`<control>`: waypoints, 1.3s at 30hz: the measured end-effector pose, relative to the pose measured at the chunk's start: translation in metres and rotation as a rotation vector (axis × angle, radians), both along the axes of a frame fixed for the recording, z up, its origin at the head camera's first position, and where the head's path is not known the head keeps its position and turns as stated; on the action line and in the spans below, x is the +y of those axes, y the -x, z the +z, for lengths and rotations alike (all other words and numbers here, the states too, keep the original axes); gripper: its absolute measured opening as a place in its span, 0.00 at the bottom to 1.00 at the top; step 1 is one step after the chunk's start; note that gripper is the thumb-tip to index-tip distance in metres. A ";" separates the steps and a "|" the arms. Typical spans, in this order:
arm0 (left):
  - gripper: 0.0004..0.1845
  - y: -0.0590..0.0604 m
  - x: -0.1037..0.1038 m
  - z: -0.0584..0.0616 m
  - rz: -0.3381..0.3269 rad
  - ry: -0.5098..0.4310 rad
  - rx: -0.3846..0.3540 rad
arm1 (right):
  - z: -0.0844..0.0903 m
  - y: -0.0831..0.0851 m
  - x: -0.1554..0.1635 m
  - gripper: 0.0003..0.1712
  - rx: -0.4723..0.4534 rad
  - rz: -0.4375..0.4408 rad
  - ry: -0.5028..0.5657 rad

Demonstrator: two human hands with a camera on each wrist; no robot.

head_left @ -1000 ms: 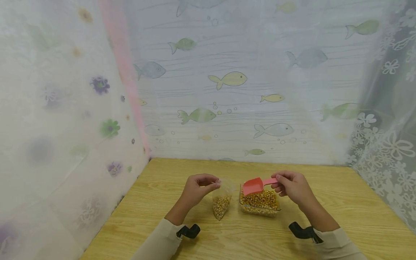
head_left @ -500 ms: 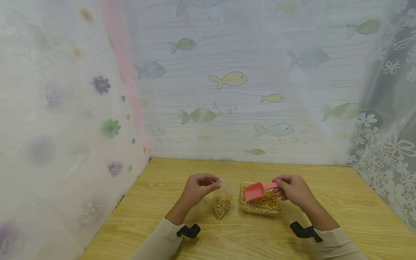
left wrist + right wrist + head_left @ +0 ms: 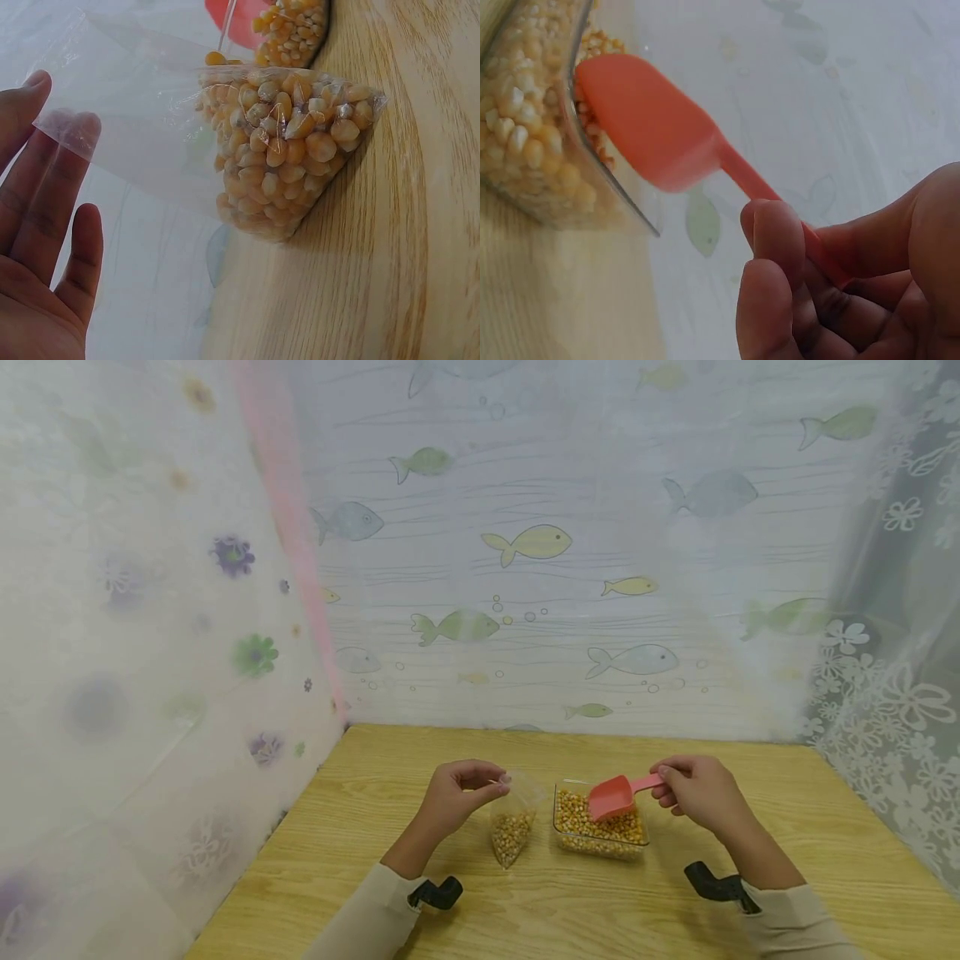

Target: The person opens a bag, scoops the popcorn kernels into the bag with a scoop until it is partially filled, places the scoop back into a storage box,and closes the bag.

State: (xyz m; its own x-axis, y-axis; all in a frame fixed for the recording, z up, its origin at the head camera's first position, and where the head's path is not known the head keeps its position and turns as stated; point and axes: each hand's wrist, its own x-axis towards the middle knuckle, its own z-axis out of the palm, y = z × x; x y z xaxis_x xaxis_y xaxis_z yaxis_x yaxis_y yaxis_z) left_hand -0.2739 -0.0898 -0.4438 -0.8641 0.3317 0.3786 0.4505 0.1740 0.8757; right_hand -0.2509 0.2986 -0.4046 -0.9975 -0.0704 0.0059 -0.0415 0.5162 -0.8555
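My left hand pinches the upper edge of a clear plastic bag. Corn kernels fill the bag's lower part, and its pointed bottom rests on the table. In my right hand is the handle of a pink scoop, gripped between thumb and fingers. The scoop's blade is over a clear rectangular container of corn kernels, its front edge at the kernels. From the right wrist view the scoop's underside shows above the container's rim; its inside is hidden there.
The wood-grain table carries the bag and, just right of it, the container. Behind stands a curtain printed with fish. Flowered sheets hang at the left and right.
My right hand first lowers the scoop toward the kernels, then shifts it to the right over the container. The left hand and the bag stay where they were.
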 end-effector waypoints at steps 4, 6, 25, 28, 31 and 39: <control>0.10 0.001 0.000 -0.001 -0.002 0.000 -0.001 | 0.010 -0.004 0.003 0.22 0.035 -0.019 -0.056; 0.10 0.001 0.000 -0.001 -0.003 0.000 0.000 | 0.015 -0.007 0.003 0.21 0.058 -0.033 -0.099; 0.10 0.002 0.000 -0.003 0.000 -0.002 0.000 | 0.027 -0.018 -0.005 0.18 0.235 -0.078 -0.305; 0.10 0.002 0.000 -0.003 0.002 -0.002 -0.002 | 0.021 -0.013 -0.003 0.18 0.183 -0.066 -0.222; 0.09 0.002 0.000 -0.003 -0.001 -0.006 -0.001 | 0.014 -0.007 0.000 0.19 0.145 -0.054 -0.155; 0.09 0.002 0.000 -0.003 -0.005 -0.007 0.012 | -0.007 0.007 0.008 0.22 0.011 -0.023 0.054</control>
State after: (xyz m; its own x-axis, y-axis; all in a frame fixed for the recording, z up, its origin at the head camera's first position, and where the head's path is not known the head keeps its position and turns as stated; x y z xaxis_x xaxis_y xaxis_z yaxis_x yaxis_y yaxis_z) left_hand -0.2761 -0.0895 -0.4472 -0.8578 0.3332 0.3913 0.4617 0.1653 0.8715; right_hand -0.2576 0.3068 -0.4120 -0.9987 -0.0470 0.0203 -0.0400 0.4700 -0.8818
